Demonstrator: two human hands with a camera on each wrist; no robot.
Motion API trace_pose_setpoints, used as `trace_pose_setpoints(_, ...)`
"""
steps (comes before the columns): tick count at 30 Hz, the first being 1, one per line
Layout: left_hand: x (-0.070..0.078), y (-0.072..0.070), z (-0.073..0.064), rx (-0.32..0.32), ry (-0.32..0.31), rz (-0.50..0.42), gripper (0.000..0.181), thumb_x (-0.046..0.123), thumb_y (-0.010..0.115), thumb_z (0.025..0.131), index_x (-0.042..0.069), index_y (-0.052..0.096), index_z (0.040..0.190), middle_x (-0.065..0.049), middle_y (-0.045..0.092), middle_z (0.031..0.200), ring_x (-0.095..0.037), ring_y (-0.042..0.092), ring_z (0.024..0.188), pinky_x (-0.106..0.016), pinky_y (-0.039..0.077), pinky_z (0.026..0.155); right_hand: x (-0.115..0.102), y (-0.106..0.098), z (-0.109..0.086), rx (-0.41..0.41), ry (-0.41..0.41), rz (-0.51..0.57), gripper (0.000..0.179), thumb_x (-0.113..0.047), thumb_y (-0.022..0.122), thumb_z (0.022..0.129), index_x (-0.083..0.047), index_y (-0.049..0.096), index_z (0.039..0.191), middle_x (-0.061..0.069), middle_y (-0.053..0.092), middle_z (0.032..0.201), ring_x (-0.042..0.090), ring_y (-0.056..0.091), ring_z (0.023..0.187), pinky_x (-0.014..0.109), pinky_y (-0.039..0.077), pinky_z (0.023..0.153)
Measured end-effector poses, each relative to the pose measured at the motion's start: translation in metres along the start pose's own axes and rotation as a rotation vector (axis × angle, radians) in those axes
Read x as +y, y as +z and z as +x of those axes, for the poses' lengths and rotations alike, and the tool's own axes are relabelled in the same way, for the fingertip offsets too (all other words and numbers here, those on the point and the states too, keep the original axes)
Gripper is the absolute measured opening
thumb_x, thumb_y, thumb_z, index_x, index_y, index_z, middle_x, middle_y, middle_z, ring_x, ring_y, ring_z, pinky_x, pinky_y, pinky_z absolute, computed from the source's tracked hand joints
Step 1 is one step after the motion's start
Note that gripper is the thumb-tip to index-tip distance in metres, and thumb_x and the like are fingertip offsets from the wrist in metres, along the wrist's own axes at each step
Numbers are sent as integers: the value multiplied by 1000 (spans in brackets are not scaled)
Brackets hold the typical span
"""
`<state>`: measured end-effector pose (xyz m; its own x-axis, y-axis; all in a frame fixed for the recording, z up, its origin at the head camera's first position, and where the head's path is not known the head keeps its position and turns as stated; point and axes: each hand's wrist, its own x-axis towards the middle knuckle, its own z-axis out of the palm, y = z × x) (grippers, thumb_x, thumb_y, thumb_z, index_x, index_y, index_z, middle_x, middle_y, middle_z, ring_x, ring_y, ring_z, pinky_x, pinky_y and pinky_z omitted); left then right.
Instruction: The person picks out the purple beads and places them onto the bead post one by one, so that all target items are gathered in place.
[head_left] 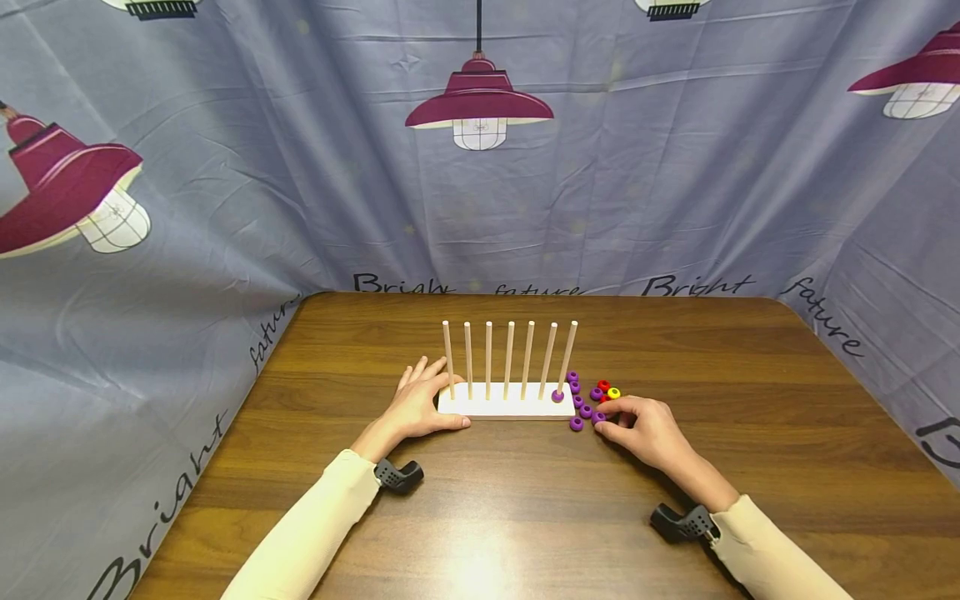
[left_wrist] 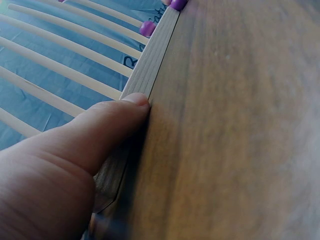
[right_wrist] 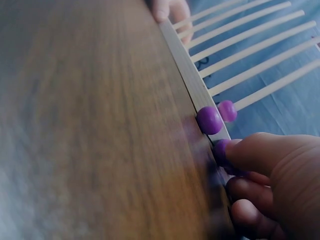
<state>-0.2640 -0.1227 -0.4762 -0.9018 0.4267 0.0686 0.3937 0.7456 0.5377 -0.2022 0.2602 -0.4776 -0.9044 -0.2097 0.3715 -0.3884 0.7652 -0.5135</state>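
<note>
A white-topped wooden peg board [head_left: 495,408] stands on the table with a row of several upright pegs [head_left: 509,358]. My left hand [head_left: 416,406] grips its left end, the thumb [left_wrist: 107,127] along the front edge and the fingers behind. One purple bead [head_left: 557,397] sits low on the rightmost peg. Off the board's right end, my right hand [head_left: 645,429] pinches a purple bead [head_left: 597,417] between thumb and index finger. In the right wrist view the thumb [right_wrist: 255,152] partly covers that bead, and another purple bead [right_wrist: 209,120] lies close by the board's edge.
Several loose purple beads [head_left: 577,423] lie along the board's right end. A yellow bead [head_left: 614,392] and red beads [head_left: 603,386] are just behind the right fingers. The brown wooden table [head_left: 465,500] meets a blue-grey curtain [head_left: 480,225] at the back and sides.
</note>
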Motion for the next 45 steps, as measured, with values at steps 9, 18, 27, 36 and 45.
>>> trace_pose_setpoints(9, 0, -1, 1, 10, 7, 1, 68, 48, 86, 74, 19, 66, 132, -22, 35, 163, -49, 17, 156, -67, 8, 126, 1, 0, 1, 14, 61, 7, 16, -11, 84, 77, -9, 79, 92, -9, 62, 65, -4, 45, 58, 20, 39, 54)
trace_pose_setpoints(18, 2, -2, 1, 14, 13, -9, 68, 47, 86, 73, 18, 67, 131, -22, 36, 163, -50, 18, 155, -67, 8, 125, 2, 2, -1, 37, 58, 54, 16, -5, 83, 76, -9, 79, 91, -9, 58, 62, -5, 43, 57, 19, 37, 52)
trace_pose_setpoints(27, -1, 2, -1, 30, 30, -9, 66, 45, 85, 72, 17, 68, 129, -24, 38, 161, -52, 20, 154, -68, 10, 124, 0, 3, -2, 56, 32, 64, 20, -5, 84, 76, -10, 81, 95, -11, 54, 58, -7, 41, 54, 19, 35, 49)
trace_pose_setpoints(36, -1, 2, -1, 7, 5, -9, 68, 48, 86, 73, 18, 67, 131, -22, 36, 163, -50, 18, 155, -66, 8, 126, 0, 4, -3, 51, 41, 43, 19, -9, 86, 76, -12, 81, 93, -12, 55, 58, -7, 41, 54, 19, 35, 50)
trace_pose_setpoints(45, 0, 1, -1, 6, 0, -6, 67, 48, 86, 73, 20, 67, 130, -21, 35, 164, -49, 17, 156, -65, 8, 126, -2, 3, -3, 64, 46, 43, 18, -10, 87, 75, -12, 81, 92, -11, 57, 59, -7, 42, 55, 20, 35, 50)
